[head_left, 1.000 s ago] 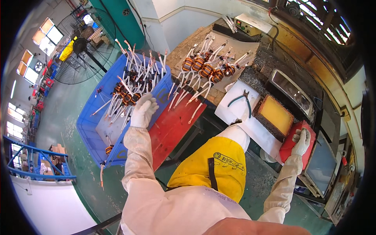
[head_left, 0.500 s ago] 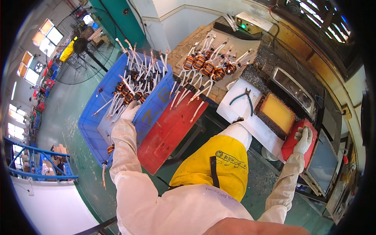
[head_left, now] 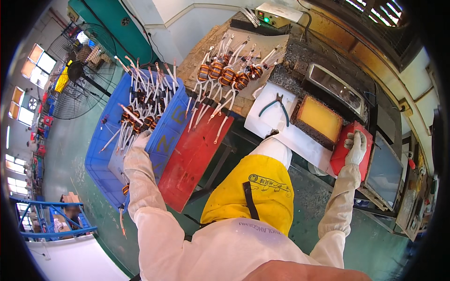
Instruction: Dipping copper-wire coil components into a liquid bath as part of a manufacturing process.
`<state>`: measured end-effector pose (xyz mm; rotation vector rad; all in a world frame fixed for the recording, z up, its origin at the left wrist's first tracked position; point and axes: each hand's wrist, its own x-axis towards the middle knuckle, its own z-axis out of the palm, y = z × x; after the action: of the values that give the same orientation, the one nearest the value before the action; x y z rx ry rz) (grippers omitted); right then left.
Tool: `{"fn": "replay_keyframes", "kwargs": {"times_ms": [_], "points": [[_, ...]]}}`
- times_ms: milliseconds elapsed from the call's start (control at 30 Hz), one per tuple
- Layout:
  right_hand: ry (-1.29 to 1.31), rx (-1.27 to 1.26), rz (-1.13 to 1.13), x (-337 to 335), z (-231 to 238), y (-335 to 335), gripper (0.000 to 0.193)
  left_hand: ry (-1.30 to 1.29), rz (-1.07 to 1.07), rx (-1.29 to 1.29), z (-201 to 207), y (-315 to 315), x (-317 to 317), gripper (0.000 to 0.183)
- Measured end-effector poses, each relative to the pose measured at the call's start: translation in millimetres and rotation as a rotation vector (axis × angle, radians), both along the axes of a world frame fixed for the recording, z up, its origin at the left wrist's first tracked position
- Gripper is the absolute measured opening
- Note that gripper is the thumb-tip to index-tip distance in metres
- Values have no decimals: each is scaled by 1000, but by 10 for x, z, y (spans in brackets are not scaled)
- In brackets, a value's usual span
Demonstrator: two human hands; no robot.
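My left hand [head_left: 142,140], in a white glove, reaches into a blue plastic crate [head_left: 171,133] at the left. It is up against wire-wound ring coils [head_left: 149,122] with white leads; its fingertips are hidden among them, so I cannot tell its grip. Over a red container [head_left: 340,152] at the right is my right hand [head_left: 356,146], gloved too. Its fingers are curled closed, and what they hold, if anything, does not show. Several more orange-and-black coils [head_left: 227,76] lie on the bench, their leads hanging over its front edge.
Cutting pliers [head_left: 276,108] rest on a white sheet [head_left: 260,122]. Beside them is a square pot with a yellowish surface [head_left: 320,118], below a metal-framed panel [head_left: 335,91]. A red board [head_left: 194,164] slopes beside the crate. A control box [head_left: 276,15] with a green light stands behind.
The whole view has shifted, with the bench and crate now further left and slightly higher. Both hands remain at about the same places, the left at the crate's coils, the right over the red container.
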<state>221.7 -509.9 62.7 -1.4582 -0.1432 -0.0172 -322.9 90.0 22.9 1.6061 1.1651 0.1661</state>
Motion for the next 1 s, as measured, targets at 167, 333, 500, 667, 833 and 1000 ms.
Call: {"fn": "replay_keyframes", "kwargs": {"times_ms": [167, 333, 500, 667, 833, 1000], "points": [[-10, 0, -21, -8, -10, -34, 21, 173, 27, 398, -19, -31, 103, 27], [-8, -17, -23, -1, -16, 9, 21, 187, 411, 696, -188, 168, -135, 38], [5, -12, -28, -13, 14, 2, 21, -160, 676, 884, -78, 121, -107, 37], [-1, -40, 8, 9, -25, -52, 22, -225, 763, 1010, 494, -379, 165, 31], [2, -58, 29, 33, -39, -5, 21, -805, 706, 1028, 1163, -714, 208, 23], [-89, -151, 37, -20, -32, 17, 21, -787, 408, 1093, 2042, -1497, 587, 15]]}}
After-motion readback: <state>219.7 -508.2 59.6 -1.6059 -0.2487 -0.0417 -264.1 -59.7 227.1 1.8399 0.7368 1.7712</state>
